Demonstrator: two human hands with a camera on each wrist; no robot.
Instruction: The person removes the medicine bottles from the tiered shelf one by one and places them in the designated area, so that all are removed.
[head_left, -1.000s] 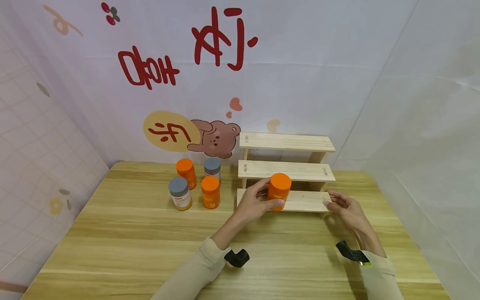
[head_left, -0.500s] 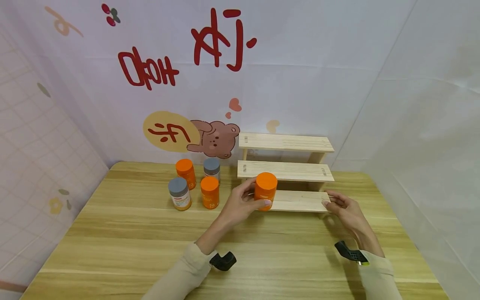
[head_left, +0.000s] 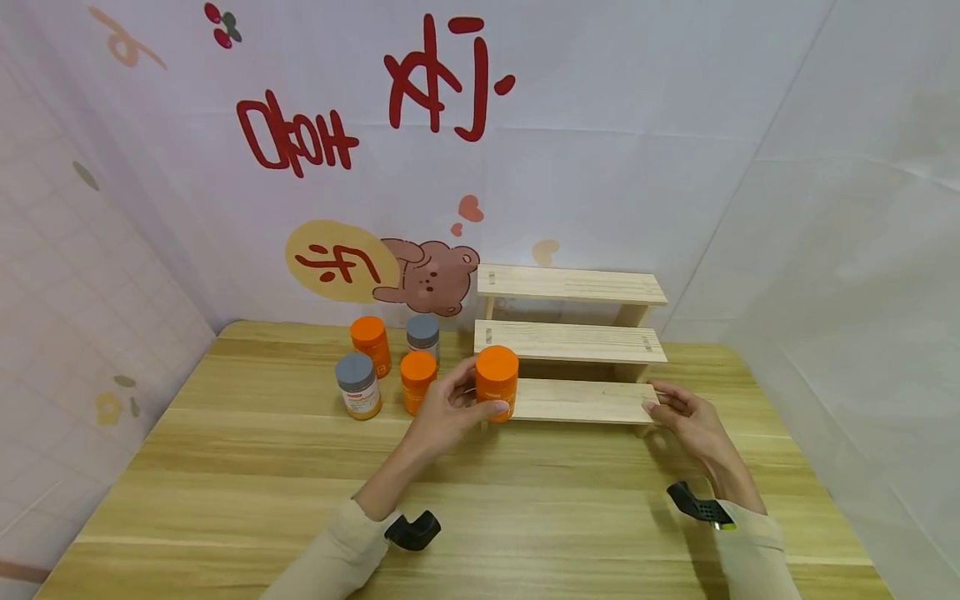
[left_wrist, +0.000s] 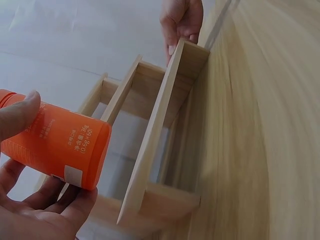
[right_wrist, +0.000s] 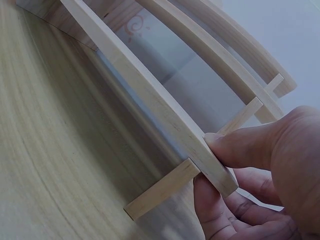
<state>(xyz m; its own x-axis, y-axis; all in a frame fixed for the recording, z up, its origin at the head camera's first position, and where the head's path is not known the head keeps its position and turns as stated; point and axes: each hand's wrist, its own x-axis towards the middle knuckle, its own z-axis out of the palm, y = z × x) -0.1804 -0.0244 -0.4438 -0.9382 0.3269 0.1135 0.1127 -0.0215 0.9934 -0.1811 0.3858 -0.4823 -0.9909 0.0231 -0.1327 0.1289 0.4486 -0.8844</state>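
An orange jar (head_left: 496, 379) with an orange lid is gripped between the thumb and fingers of my left hand (head_left: 446, 412), in front of the left end of the wooden step shelf (head_left: 577, 400). Pale print and a white patch show on the jar (left_wrist: 60, 137) in the left wrist view. My right hand (head_left: 693, 425) pinches the right end of the shelf's lowest board (right_wrist: 165, 120), thumb on top and fingers beneath. The shelf has three stepped boards; the jar covers the lowest one's left end in the head view.
Left of the shelf stand two more orange jars, one nearer (head_left: 417, 379) and one farther back (head_left: 370, 343), and two grey-lidded jars, one in front (head_left: 358, 386) and one behind (head_left: 423, 333). A printed cloth wall (head_left: 600, 167) rises behind the wooden table (head_left: 525, 517).
My left hand has carried the orange jar leftward along the front of the shelf, and now overlaps the nearer standing orange jar in the head view. My right hand stays at the shelf's end.
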